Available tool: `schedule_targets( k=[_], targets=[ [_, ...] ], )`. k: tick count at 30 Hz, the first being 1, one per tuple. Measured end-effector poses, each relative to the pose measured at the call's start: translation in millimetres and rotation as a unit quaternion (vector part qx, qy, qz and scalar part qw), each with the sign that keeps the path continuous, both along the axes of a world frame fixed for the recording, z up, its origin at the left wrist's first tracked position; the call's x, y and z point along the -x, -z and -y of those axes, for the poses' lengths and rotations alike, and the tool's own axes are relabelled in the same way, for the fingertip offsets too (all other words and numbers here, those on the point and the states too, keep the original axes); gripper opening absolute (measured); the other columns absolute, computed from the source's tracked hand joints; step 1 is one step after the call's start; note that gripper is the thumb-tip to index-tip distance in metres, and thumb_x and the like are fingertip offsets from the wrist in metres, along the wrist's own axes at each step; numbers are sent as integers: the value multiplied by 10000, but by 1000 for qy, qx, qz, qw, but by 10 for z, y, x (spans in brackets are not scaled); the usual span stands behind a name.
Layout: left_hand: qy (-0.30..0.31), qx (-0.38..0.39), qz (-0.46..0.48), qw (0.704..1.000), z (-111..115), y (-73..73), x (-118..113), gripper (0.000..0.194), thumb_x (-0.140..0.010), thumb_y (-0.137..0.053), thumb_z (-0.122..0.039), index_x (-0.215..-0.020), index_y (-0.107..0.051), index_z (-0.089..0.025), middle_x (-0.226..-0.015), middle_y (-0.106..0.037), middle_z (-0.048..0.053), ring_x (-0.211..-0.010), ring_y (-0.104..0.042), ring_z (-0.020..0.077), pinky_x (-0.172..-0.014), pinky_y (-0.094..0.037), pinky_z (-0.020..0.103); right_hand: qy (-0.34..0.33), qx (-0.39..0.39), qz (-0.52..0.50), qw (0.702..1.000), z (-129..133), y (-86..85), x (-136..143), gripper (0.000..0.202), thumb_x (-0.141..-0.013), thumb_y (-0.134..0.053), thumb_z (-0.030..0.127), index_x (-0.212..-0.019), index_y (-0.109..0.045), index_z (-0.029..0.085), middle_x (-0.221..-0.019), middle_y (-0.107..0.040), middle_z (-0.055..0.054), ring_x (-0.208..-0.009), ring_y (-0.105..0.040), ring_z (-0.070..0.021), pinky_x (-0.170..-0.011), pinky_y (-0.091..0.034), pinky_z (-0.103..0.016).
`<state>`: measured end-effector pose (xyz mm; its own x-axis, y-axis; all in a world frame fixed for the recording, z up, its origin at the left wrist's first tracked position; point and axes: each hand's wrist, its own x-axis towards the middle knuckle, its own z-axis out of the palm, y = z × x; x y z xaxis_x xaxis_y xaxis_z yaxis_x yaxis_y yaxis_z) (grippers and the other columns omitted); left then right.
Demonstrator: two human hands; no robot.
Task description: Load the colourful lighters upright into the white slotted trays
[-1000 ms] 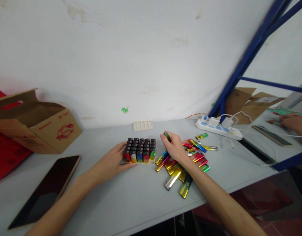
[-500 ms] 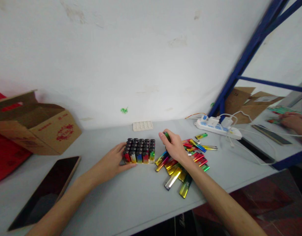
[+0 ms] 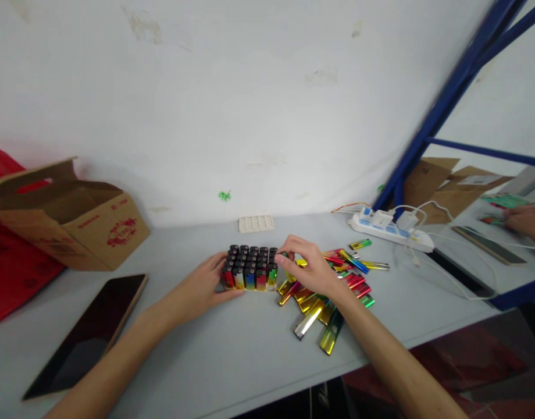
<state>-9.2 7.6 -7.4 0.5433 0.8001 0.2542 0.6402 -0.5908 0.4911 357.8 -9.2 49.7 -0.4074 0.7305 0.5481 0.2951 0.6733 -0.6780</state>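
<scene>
Rows of black-topped lighters (image 3: 250, 278) stand upright, packed side by side in a pale tray whose edge barely shows underneath. My left hand (image 3: 206, 283) grips this block at its left end, thumb along the front and fingers behind. At the right end, my right hand (image 3: 306, 265) is closed in a pinch on a lighter (image 3: 284, 254), mostly hidden by the fingers, close against the block's right edge. Beneath and beside my right wrist lies a loose pile of shiny lighters (image 3: 310, 319) in gold, red, green, blue and silver.
An empty white tray with round hollows (image 3: 256, 223) lies by the wall. A tablet (image 3: 91, 331) and an open cardboard box (image 3: 106, 227) are at left. A power strip (image 3: 392, 231) with cables sits at right, near a blue frame (image 3: 442, 99); another person's hand (image 3: 525, 222) shows beyond it.
My right hand has come down with the lighter, from above the pile to the right end of the block. My left hand keeps its grip. The view has shifted slightly.
</scene>
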Motion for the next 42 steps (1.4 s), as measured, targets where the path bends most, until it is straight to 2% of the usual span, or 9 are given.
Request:
schedule_targets(
  k=[5, 12, 24, 28, 32, 35, 37, 40, 42],
  targets=[
    [10, 6, 1, 1000, -6, -12, -18, 771, -1088, -952, -764, -1717, -835, -334, -1822, -810, 138, -1686, -775, 481, -1515, -590, 653, -33, 80, 23, 996, 21, 38, 17, 366, -1239, -837, 547, -1107, -915, 215, -764, -726, 25, -703, -633, -176, -746, -533, -314],
    [8, 1, 0, 1000, -2, 3, 0, 779, -1094, -956, -754, -1741, -816, -342, -1812, -817, 132, -1674, -784, 459, -1501, -603, 631, -50, 115, 35, 991, 28, 76, 28, 219, -1153, -957, 428, -1198, -852, 242, -737, -751, 79, -668, -653, -153, -759, -559, -286],
    [7, -8, -4, 1000, 20, -35, -27, 736, -1100, -949, -737, -1701, -823, -331, -1795, -826, 138, -1649, -801, 447, -1485, -621, 620, -69, 147, 58, 985, -4, 114, 14, 441, -1053, -1083, 475, -1287, -766, 278, -771, -719, 117, -680, -659, -160, -725, -534, -277],
    [8, -3, 1, 1000, 22, -49, -38, 754, -1094, -960, -742, -1701, -830, -314, -1793, -825, 153, -1663, -793, 465, -1498, -608, 630, -55, 125, 52, 989, 29, 63, -7, 385, -1172, -939, 583, -1317, -794, 257, -753, -698, 99, -661, -628, -166, -701, -503, -285],
    [6, 2, 11, 1000, 3, -24, -36, 745, -1081, -957, -771, -1663, -860, -317, -1790, -825, 156, -1666, -789, 482, -1501, -605, 650, 35, 63, 41, 997, -53, 128, -71, 336, -1306, -716, 565, -1272, -826, 250, -773, -705, 56, -721, -663, -191, -749, -534, -303],
    [-2, 6, 16, 1000, -4, 4, -36, 733, -1058, -975, -771, -1623, -882, -313, -1775, -828, 161, -1659, -787, 500, -1492, -614, 667, 113, 36, 67, 991, -283, 203, -98, 225, -1312, -694, 418, -1307, -832, 240, -928, -817, -7, -859, -768, -224, -873, -631, -333],
    [-10, 6, 18, 1000, 0, 14, -42, 748, -1047, -988, -756, -1636, -872, -310, -1763, -830, 162, -1654, -788, 500, -1481, -625, 662, 143, 30, 143, 979, -506, 210, -63, 172, -1272, -709, 249, -1367, -845, 204, -1182, -901, -102, -1074, -846, -262, -1049, -684, -386],
    [-8, 11, 20, 1000, 14, 10, -54, 742, -1040, -1007, -728, -1656, -859, -342, -1758, -831, 145, -1626, -807, 481, -1458, -652, 643, 151, 25, 315, 936, -855, 143, 77, 329, -1212, -731, 92, -1514, -855, 129, -1582, -854, -243, -1470, -815, -332, -1346, -614, -478],
    [-7, 10, 21, 1000, 22, 0, -57, 732, -1045, -1013, -718, -1656, -860, -346, -1755, -831, 145, -1620, -809, 472, -1458, -653, 637, 151, 26, 377, 914, -1040, 79, 193, 399, -1214, -729, 66, -1595, -840, 105, -1692, -806, -269, -1580, -770, -352, -1413, -567, -492]
  ],
)
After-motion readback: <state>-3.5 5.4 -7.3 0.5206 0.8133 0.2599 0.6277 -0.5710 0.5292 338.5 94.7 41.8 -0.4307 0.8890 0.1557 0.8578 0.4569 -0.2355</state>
